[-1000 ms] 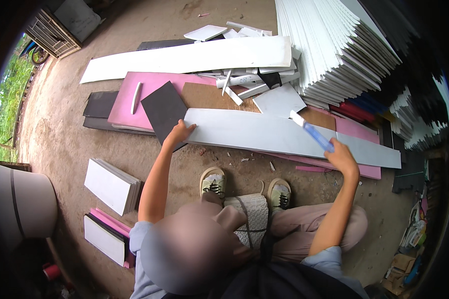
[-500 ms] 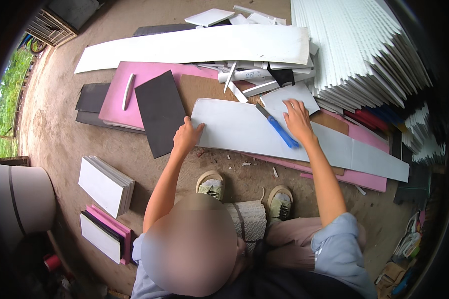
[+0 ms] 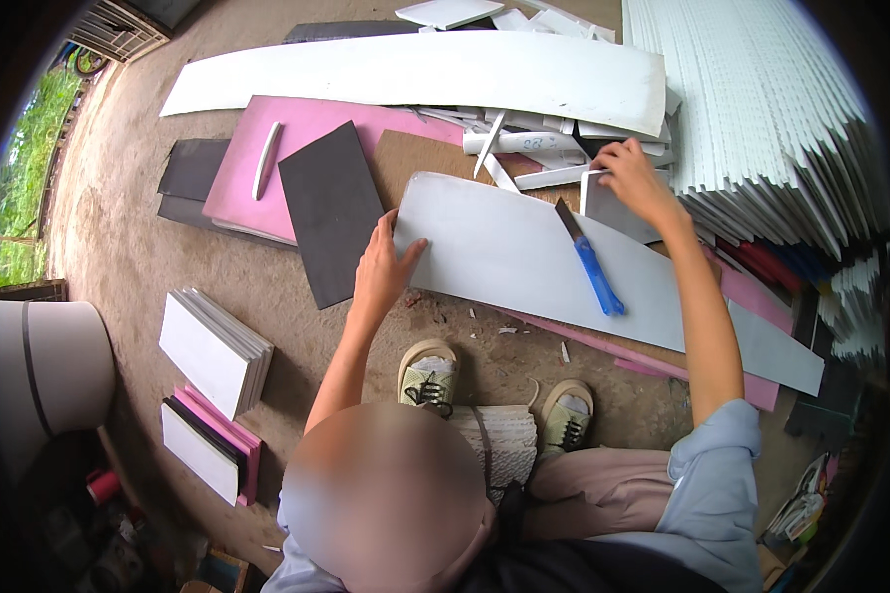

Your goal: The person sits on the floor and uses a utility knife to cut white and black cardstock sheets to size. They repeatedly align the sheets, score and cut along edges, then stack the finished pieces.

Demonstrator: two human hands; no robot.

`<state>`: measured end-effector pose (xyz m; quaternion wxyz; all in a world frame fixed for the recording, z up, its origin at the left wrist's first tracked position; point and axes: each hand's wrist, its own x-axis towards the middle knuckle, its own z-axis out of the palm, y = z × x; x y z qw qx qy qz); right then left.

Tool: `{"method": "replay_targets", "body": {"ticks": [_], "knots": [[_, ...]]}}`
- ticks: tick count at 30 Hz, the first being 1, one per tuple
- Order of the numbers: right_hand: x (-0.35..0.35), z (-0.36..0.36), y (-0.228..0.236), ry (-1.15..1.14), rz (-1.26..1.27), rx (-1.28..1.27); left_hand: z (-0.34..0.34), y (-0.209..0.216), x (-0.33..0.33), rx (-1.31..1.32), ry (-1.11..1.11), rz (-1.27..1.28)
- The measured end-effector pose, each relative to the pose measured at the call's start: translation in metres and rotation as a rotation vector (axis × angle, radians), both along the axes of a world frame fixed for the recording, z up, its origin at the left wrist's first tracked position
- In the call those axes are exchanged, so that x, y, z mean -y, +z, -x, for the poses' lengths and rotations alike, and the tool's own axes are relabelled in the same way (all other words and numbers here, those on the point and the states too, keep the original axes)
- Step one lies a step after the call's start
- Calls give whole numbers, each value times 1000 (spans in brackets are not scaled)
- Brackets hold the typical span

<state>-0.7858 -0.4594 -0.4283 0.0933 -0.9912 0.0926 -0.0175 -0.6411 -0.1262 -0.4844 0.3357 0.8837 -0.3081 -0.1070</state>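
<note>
A long white foam board [image 3: 524, 237] lies before me, tapering to the right. My left hand [image 3: 382, 265] holds its left end, thumb on top and fingers at the edge. Beside that hand a dark grey rectangular sheet [image 3: 328, 212] rests on a pink sheet. My right hand [image 3: 639, 182] pinches the upper edge of a smaller white foam piece [image 3: 611, 210], just beyond the long board; its near edge is hidden behind the board. Between my hands a knife with a blue handle [image 3: 595, 275] lies on the long board, blade pointing away.
Pink sheets [image 3: 235, 188] and a brown board [image 3: 405, 148] lie beneath. Farther off are a long white strip [image 3: 415, 74] and white offcuts [image 3: 544, 148]. A tall stack of white sheets [image 3: 752, 99] stands right. Small stacked panels [image 3: 213, 351] sit on the floor at left.
My right hand has moved away from me and taken hold of the smaller white piece, whose far edge is now raised. My left hand stays at the long board's end.
</note>
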Motion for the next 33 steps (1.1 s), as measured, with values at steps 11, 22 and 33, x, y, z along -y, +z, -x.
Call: {"method": "replay_targets", "body": {"ticks": [11, 22, 33], "knots": [[-6, -17, -8, -128, -169, -291, -20, 4, -10, -150, -74, -95], [-23, -33, 3, 15, 135, -352, -14, -9, -25, -15, -49, -63], [26, -52, 67, -707, -316, 550, -15, 0, -35, 39, 131, -53]]}}
